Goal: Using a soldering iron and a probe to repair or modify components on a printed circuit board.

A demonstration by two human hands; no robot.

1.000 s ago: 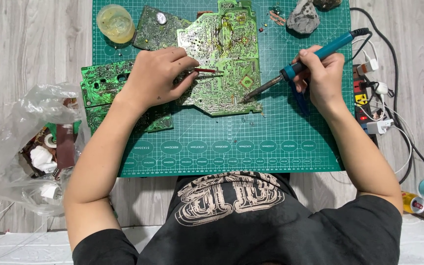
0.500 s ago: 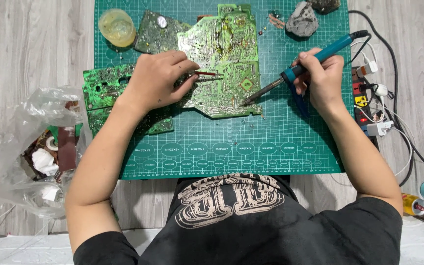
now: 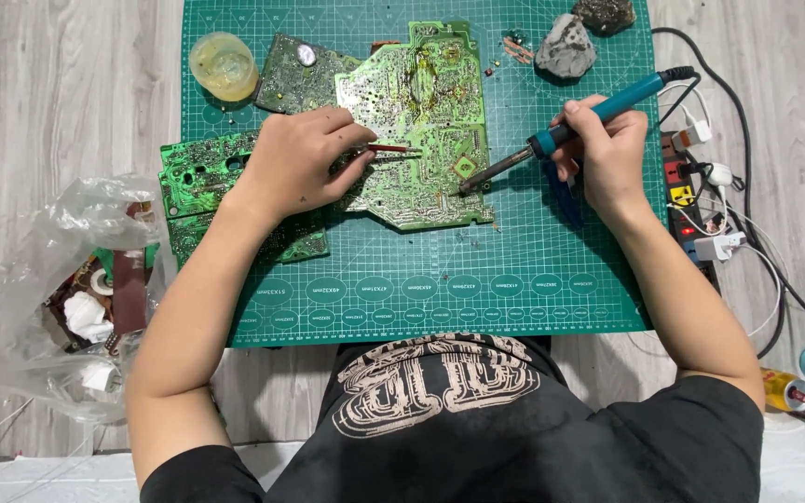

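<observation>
The soldering iron [image 3: 570,130] has a teal-blue handle, a dark collar and a thin metal shaft that ends in a dark tip. Its long axis runs on a diagonal: the handle end is up and to the right in the view, and the tip points down and to the left. The tip touches the right part of the large circuit board [image 3: 421,121], close to a small square mark on it. A dark cord leaves the handle end and goes to the right.

The right hand [image 3: 607,158] is closed around the handle of the iron, like holding a pen. The left hand [image 3: 300,158] rests on the left part of the large circuit board, and its fingers pinch a pair of tweezers [image 3: 393,151] with a red grip. The tweezers lie almost horizontal and point to the right, toward the iron tip, but the two stay apart.

The board is green with many silver solder points, and it lies on a green cutting mat [image 3: 477,279] with a white grid and a row of white oval marks along its near edge. Other green boards [image 3: 193,172] lie under the left wrist. A round yellowish cup [image 3: 224,65] stands at the far left corner of the mat, and a grey lump [image 3: 566,47] lies at the far right. A clear plastic bag [image 3: 67,279] with scraps is left of the mat, and a power strip [image 3: 696,200] with plugs is at the right.
</observation>
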